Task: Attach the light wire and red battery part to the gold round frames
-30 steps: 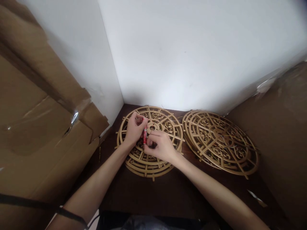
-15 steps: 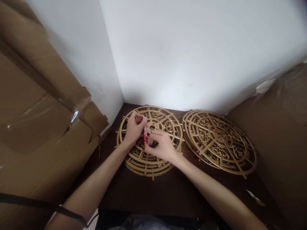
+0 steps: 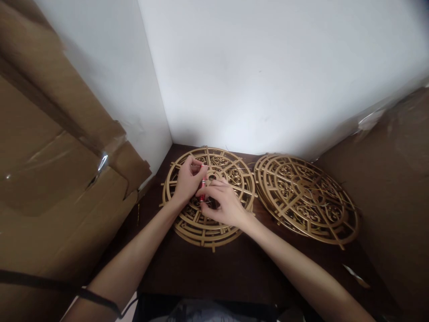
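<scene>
From the head camera, we are looking down at a dark table point(image 3: 234, 268) in a white corner. We are holding a small red tube point(image 3: 203, 184) upright between both hands, just above the middle of a gold fretwork disc point(image 3: 187, 223). Our left hand point(image 3: 187, 179) is pinching the tube's upper end with curled fingers; our right hand point(image 3: 223, 203) is closing finger and thumb on its lower part, and a thin wire seems to be running there, too fine to tell. A stack of similar gold discs point(image 3: 306, 197) is lying just beside to the right. Cardboard sheets point(image 3: 50, 170) are leaning at the left.
</scene>
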Available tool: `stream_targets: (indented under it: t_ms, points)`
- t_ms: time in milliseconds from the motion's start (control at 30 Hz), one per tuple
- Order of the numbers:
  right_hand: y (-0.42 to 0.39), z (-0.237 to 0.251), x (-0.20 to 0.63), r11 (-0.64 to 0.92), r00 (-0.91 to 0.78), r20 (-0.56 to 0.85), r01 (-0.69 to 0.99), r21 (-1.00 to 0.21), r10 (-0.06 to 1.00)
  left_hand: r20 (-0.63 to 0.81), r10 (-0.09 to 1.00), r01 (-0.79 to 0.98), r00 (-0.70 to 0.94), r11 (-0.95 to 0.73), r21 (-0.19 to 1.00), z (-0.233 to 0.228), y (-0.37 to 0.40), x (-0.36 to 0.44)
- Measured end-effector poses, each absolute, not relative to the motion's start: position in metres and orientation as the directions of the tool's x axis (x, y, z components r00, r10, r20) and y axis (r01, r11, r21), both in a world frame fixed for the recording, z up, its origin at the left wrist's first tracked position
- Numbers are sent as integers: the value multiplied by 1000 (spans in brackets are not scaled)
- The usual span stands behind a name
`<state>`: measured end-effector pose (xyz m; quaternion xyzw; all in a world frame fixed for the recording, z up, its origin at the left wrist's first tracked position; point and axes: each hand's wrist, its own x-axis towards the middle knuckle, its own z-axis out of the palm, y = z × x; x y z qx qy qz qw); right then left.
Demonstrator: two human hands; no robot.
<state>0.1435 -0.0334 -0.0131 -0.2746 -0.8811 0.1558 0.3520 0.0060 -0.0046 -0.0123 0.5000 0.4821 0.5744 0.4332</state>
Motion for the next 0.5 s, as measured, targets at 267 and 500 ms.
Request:
stream_targets:
  t_ms: [267,500]
  points:
    - [-33,-17,144,804,-622,520,360,-474,585,153,981,-24,-117,-156,987,-15,-3,4]
    - [-33,-15,143,792,-602,530,338,-508,597,150,983,2,-108,-151,989,-13,-4,5]
